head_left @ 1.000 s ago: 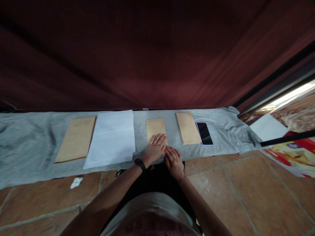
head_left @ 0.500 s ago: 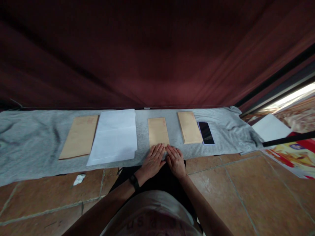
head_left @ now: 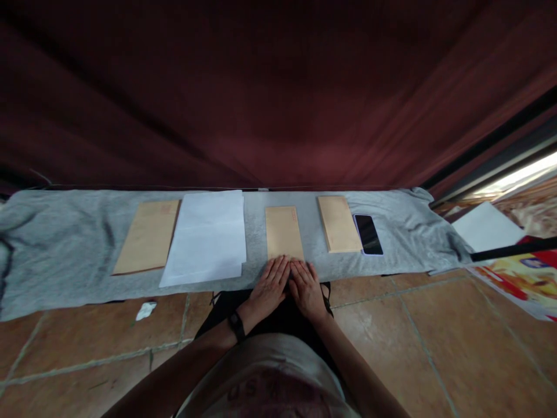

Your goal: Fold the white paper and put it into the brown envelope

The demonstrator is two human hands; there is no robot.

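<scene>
A brown paper envelope (head_left: 283, 231) with small red print at its upper right lies in front of me on a grey cloth. Over its near edge rest my left hand (head_left: 270, 284) and my right hand (head_left: 307, 289), fingers stretched out flat and side by side, the fingertips almost meeting. The hands hide the envelope's near end. A dark band (head_left: 236, 326) is on my left wrist. To the right lies a stack of similar envelopes (head_left: 339, 225), and to the left a stack of white paper sheets (head_left: 208, 235).
Larger brown envelopes (head_left: 148, 237) lie at the far left. A phone (head_left: 369, 234) sits beside the right stack. The grey cloth (head_left: 409, 232) covers a narrow surface against a dark red curtain (head_left: 278, 104). A white scrap (head_left: 146, 310) is on the tiled floor.
My right hand's fingers have shifted slightly left, closer to the left hand, over the envelope's near edge. The whole view has shifted a little.
</scene>
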